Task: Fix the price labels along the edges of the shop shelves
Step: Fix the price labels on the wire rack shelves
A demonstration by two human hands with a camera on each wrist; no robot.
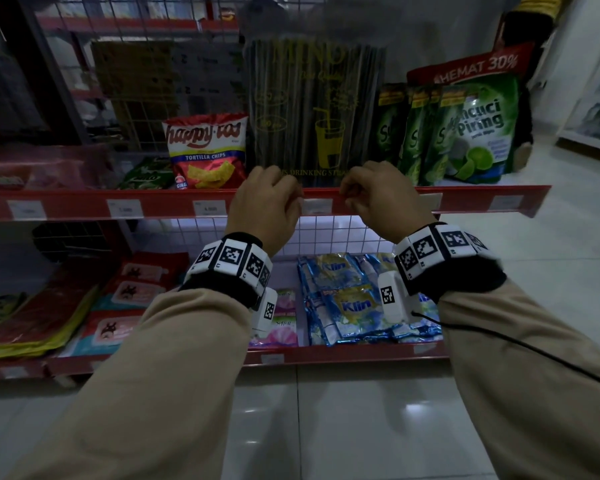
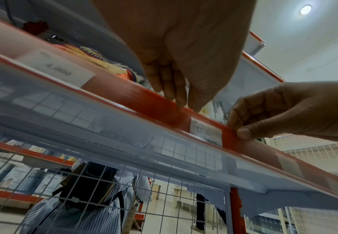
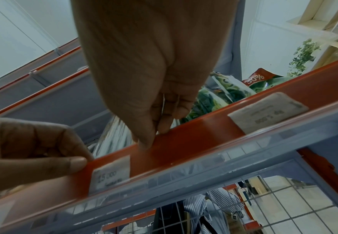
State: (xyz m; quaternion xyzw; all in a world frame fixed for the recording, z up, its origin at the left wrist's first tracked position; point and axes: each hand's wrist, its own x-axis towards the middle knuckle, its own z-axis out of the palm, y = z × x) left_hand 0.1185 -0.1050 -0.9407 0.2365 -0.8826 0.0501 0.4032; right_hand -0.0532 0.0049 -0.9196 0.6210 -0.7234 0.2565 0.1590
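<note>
A white price label [image 1: 317, 206] marked 15.000 sits in the red label strip [image 1: 174, 202] along the upper shelf's edge, between my two hands. My left hand [image 1: 297, 202] pinches the strip's top edge just left of that label, with its thumb [image 3: 74, 164] on the front. Just right of the label, my right hand [image 1: 345, 199] pinches the same edge between its thumb [image 2: 244, 133] and fingers. The label [image 2: 206, 133] lies flat behind the clear cover. More labels [image 1: 209, 207] [image 1: 124, 207] [image 3: 268, 110] sit along the strip on both sides.
On the upper shelf stand a tortilla chips bag [image 1: 207, 150], a tall pack of drinking straws [image 1: 316, 109] and green dish-soap pouches [image 1: 465, 133]. Blue Klin sachets [image 1: 347, 299] lie on the lower shelf. A person in a striped shirt [image 2: 84, 205] is behind the wire grid.
</note>
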